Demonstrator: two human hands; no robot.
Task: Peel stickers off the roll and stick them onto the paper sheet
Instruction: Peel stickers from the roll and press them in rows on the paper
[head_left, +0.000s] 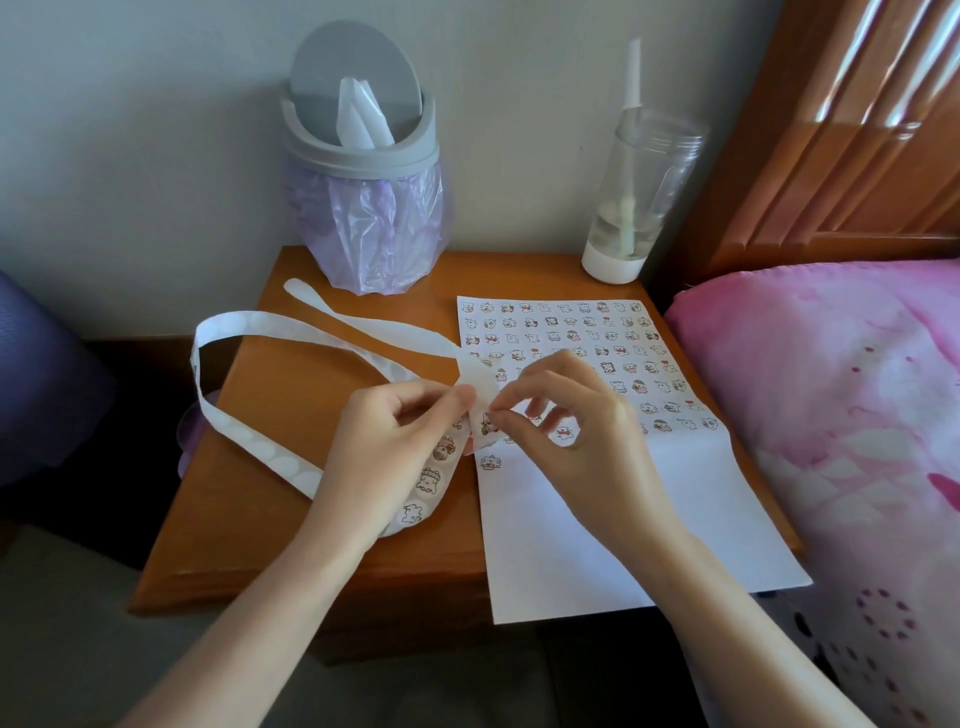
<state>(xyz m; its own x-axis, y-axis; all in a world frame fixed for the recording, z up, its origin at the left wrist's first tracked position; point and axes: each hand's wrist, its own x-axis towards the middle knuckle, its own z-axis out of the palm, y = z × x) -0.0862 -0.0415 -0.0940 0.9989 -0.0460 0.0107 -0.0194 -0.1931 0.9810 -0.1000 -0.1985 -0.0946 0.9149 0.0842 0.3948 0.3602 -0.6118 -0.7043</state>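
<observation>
Left hand (395, 447) pinches the sticker strip (249, 440) between thumb and fingertips. Right hand (576, 431), fingers curled, pinches a sticker (485, 423) on the strip. Both hands are above the near left edge of the paper sheet (597, 519), which lies lengthwise away from the person on a wooden nightstand (291, 519). Peeled strip loops out leftward.

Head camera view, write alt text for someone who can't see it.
The left hand holds a sticker strip while the right hand pinches a sticker on it, above a wooden bedside table. Rows of stickers fill the upper half of the paper sheet beneath; a lidded bin and clear bottle stand behind.
</observation>
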